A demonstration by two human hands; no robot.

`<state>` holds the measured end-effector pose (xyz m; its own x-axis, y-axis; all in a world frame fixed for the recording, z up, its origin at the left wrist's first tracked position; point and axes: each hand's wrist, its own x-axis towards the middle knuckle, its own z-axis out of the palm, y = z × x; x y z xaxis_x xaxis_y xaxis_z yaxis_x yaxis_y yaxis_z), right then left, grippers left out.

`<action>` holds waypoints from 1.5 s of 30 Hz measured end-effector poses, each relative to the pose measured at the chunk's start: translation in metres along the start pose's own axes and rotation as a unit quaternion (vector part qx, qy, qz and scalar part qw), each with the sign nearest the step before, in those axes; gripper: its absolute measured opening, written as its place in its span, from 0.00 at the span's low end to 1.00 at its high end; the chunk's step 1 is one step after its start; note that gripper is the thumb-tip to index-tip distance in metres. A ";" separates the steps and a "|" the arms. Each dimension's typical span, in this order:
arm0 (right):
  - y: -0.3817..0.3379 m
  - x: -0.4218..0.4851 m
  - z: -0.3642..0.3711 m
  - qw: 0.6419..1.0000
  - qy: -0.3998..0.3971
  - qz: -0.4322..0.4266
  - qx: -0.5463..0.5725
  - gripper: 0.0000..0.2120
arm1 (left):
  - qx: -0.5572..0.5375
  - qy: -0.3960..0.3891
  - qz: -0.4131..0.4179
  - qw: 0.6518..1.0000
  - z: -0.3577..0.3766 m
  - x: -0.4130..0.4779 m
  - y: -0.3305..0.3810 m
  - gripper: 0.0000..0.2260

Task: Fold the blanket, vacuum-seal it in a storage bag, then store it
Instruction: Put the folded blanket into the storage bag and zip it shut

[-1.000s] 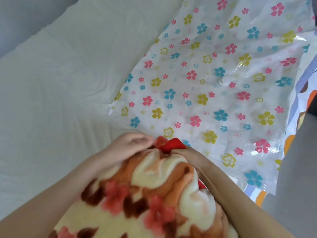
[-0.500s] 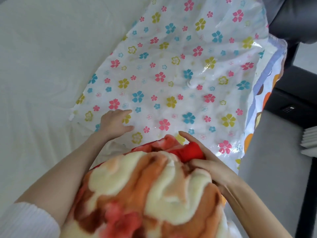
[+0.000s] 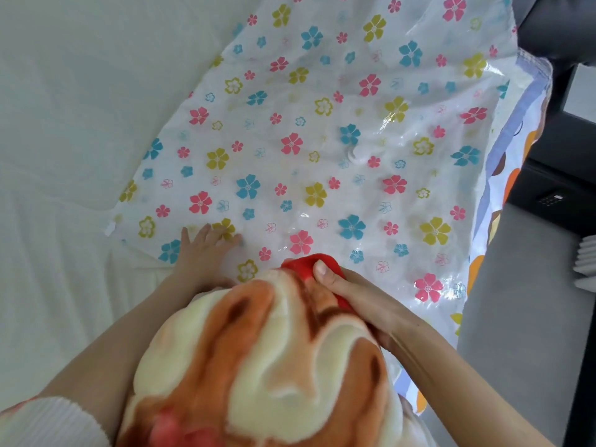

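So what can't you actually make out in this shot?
Head view only:
- The storage bag's mouth: the blanket covers most of it, so open or zipped cannot be told.
- The right hand's grip: the thumb shows on the red edge; the fingers are hidden under the blanket.
- The bag's far end: cut off by the top edge.
- The white valve: too blurred for its cap state.
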<state>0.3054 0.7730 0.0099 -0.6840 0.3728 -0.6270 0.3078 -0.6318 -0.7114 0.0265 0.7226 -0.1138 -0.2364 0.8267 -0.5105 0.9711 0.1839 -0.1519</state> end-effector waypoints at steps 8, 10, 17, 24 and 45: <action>0.001 0.002 0.008 0.999 0.020 0.018 0.044 0.05 | 0.096 -0.079 0.084 0.989 0.001 -0.004 -0.012 0.41; 0.002 0.001 0.009 0.999 0.031 0.008 0.042 0.04 | 0.089 -0.101 0.104 0.985 -0.004 -0.004 -0.019 0.38; 0.004 -0.014 0.014 0.998 0.042 -0.015 0.034 0.10 | 0.121 -0.100 0.175 0.972 -0.009 -0.011 -0.041 0.25; 0.007 -0.028 0.026 0.997 0.039 -0.011 0.059 0.15 | 0.133 -0.048 0.149 0.979 -0.005 -0.020 -0.047 0.10; 0.006 -0.052 0.061 0.989 0.120 -0.091 -0.010 0.15 | -0.252 0.203 0.142 0.936 -0.165 -0.148 -0.027 0.16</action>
<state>0.3021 0.7082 0.0574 -0.5531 0.6308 -0.5441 0.2089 -0.5273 -0.8236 0.0406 0.6833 0.1054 -0.0352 0.9953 -0.0901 0.9091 0.0693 0.4107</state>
